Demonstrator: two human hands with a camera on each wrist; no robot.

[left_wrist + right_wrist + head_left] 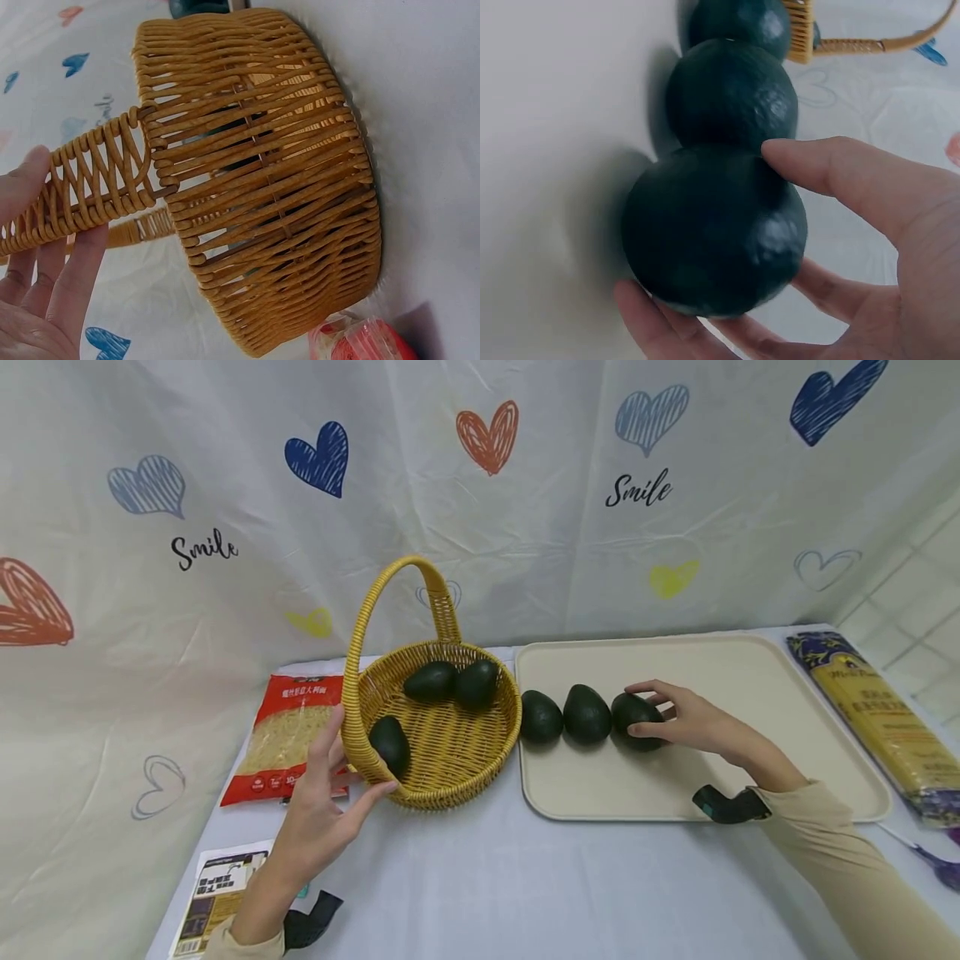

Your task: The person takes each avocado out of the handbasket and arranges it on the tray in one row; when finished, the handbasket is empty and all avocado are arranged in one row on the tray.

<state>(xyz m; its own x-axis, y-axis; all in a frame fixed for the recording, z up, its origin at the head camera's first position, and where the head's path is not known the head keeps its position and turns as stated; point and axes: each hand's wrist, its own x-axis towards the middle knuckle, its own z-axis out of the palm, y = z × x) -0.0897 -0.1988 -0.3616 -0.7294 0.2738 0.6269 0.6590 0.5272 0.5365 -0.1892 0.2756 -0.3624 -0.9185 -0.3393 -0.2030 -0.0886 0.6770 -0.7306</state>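
Note:
My left hand (318, 814) grips the lower end of the handle of a yellow wicker basket (450, 789), thumb on one side and fingers on the other, as the left wrist view shows too. Three dark green avocados lie in the basket: one (390, 746) by the handle's base and a pair (476, 684) at the back. Beside the basket, three more line up along the left side of a beige tray (720, 806). The rightmost avocado (712, 232) sits between the thumb and fingers of my right hand (693, 718), close against the middle avocado (587, 715).
A red bag of pasta (281, 735) lies left of the basket, partly behind my left hand. Nearer the left front is a printed packet (217, 893). A yellow and purple pasta bag (877, 718) lies along the tray's right edge. A curtain with hearts (487, 527) hangs behind.

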